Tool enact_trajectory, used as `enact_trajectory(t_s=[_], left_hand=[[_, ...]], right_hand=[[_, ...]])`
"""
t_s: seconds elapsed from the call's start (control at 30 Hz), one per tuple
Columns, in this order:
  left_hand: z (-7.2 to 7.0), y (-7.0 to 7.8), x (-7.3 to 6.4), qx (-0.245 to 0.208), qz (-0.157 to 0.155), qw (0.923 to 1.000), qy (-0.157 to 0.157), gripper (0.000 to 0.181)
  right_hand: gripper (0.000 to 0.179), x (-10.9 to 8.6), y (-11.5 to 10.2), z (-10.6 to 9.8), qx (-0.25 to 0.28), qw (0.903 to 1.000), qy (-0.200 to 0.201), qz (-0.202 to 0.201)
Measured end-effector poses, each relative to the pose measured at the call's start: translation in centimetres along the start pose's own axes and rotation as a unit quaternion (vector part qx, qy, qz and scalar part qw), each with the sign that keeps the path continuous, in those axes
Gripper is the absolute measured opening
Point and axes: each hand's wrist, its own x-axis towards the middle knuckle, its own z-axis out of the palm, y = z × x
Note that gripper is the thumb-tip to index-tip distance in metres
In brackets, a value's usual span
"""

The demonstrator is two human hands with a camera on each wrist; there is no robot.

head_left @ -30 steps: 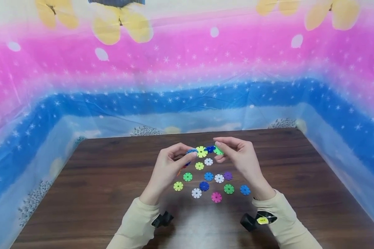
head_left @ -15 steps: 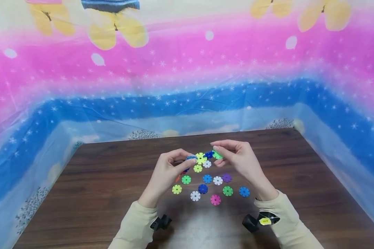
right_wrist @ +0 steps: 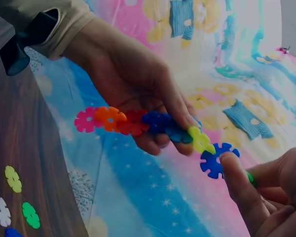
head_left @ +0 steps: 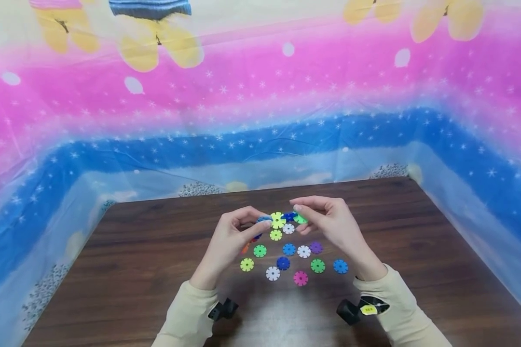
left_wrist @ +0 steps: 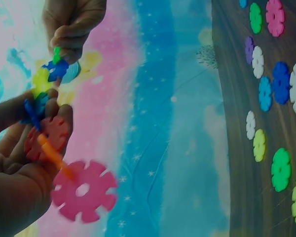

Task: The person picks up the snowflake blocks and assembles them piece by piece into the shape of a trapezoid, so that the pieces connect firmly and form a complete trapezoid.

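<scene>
Both hands hold a chain of interlocking notched plastic discs above the table. My left hand (head_left: pixel 230 238) pinches the light blue disc (right_wrist: pixel 178 135) between thumb and fingers. Trailing from that grip are a dark blue disc (right_wrist: pixel 155 121), a red disc (right_wrist: pixel 133 123), an orange disc (right_wrist: pixel 108 119) and, at the end, a pink disc (left_wrist: pixel 84 192). Toward the other hand come a yellow disc (head_left: pixel 278 220) and a second dark blue disc (right_wrist: pixel 212 165). My right hand (head_left: pixel 338 229) pinches a green disc (head_left: pixel 300 218) at this end, touching that dark blue one; its slots are largely hidden by fingers.
Several loose discs lie flat on the dark wooden table (head_left: pixel 147 265) below the hands, among them a pink disc (head_left: pixel 301 278), a purple disc (head_left: pixel 316 247) and a white disc (head_left: pixel 273 273). A patterned cloth (head_left: pixel 243 111) stands around the table's back and sides.
Both hands have come down slightly with the chain, bringing it nearer the loose white disc in the head view. The head view has tilted a little; the grips look the same.
</scene>
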Motion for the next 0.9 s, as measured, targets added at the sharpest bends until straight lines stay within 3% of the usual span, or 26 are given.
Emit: enact_trajectory(t_s=[0.2, 0.47, 0.67, 0.9], left_hand=[[-0.3, -0.3, 0.2, 0.050, 0.002, 0.9976, -0.048, 0.014], [0.6, -1.0, 0.6, 0.074, -0.023, 0.9932, -0.086, 0.034], [1.1, -1.7, 1.0, 0.108, -0.029, 0.9897, -0.090, 0.023], [0.8, -2.3, 1.3, 0.099, -0.039, 0.9921, -0.067, 0.017]], right_hand=[[0.031, 0.2, 0.4, -0.3, 0.000, 0.9995, -0.027, 0.013], [0.032, 0.6, 1.8, 0.7, -0.011, 0.9980, -0.057, 0.024], [0.034, 1.0, 2.4, 1.3, -0.036, 0.9974, -0.059, 0.019], [0.032, 2.4, 4.9, -0.6, -0.120, 0.9921, -0.019, 0.032]])
